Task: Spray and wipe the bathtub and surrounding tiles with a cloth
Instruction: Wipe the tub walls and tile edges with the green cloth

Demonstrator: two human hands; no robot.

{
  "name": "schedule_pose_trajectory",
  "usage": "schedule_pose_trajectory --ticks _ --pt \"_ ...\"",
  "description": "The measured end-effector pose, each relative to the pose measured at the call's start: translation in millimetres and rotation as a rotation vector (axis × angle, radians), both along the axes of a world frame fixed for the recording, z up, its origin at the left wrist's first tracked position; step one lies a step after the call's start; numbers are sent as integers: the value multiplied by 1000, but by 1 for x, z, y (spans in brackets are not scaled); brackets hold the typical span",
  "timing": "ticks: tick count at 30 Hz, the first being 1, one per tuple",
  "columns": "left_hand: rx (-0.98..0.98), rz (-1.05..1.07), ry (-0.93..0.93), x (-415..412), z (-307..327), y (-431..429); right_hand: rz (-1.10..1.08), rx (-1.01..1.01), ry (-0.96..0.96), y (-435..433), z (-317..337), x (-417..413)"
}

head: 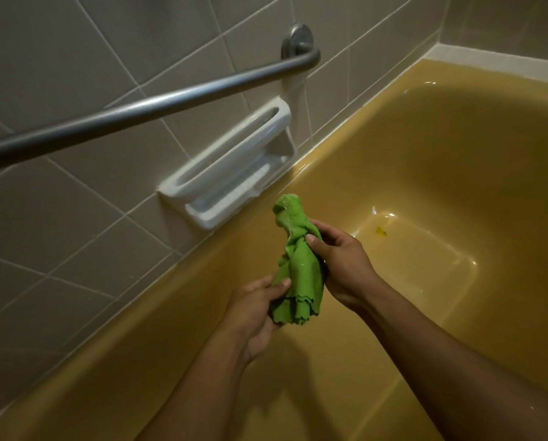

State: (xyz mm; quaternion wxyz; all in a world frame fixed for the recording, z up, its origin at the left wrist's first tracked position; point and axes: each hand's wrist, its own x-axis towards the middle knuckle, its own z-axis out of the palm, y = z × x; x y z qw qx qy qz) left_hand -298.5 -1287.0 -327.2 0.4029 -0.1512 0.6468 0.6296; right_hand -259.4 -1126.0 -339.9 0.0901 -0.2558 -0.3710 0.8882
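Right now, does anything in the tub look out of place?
A small yellow speck lies on the bathtub floor, right of the green cloth; I cannot tell what it is. Nothing else stands out.

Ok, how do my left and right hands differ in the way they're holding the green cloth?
The left hand grips the cloth at its ragged lower end; the right hand grips its bunched middle, thumb across the front. The left hand sits nearer the camera, the right hand farther out over the bathtub basin. Both curl round the same cloth, held upright above the tub.
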Motion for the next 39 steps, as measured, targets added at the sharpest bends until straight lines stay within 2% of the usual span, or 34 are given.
schedule_pose_trajectory --ticks 2,6,10,11,13,15,17,19,22,27,30,33,37,39 --pt "-99 30 95 -5 -8 -1 24 103 -45 0 -2 0" --pt "-353 -4 464 -11 -4 -4 145 367 -103 4 -8 4" --pt "-511 -134 725 -19 12 -9 220 1105 -366 13 -9 6" --pt "-527 -177 771 -22 17 -10 202 1253 -362 14 -6 6" --pt "-528 -257 842 -29 29 -12 201 1374 -183 15 0 2" --pt "-538 -361 893 -36 42 -14 366 1326 17 17 8 -7" --pt "-550 -483 945 -43 55 -16 641 1210 94 13 14 -22" --pt "-539 -516 968 -51 64 -20 778 1145 133 7 16 -39" --pt "-486 -343 947 -62 63 -31 692 1121 133 -2 15 -56" --pt "-340 -167 767 -72 43 -37 548 810 77 -6 6 -61" --pt "-290 -21 657 -80 26 -31 499 768 23 -8 -3 -65" --pt "-317 59 755 -90 24 -20 432 721 23 -14 -10 -65" --pt "-301 15 871 -111 41 -9 213 891 52 -21 -5 -75" --pt "-344 -25 999 -122 57 -11 100 912 21 -17 6 -86"
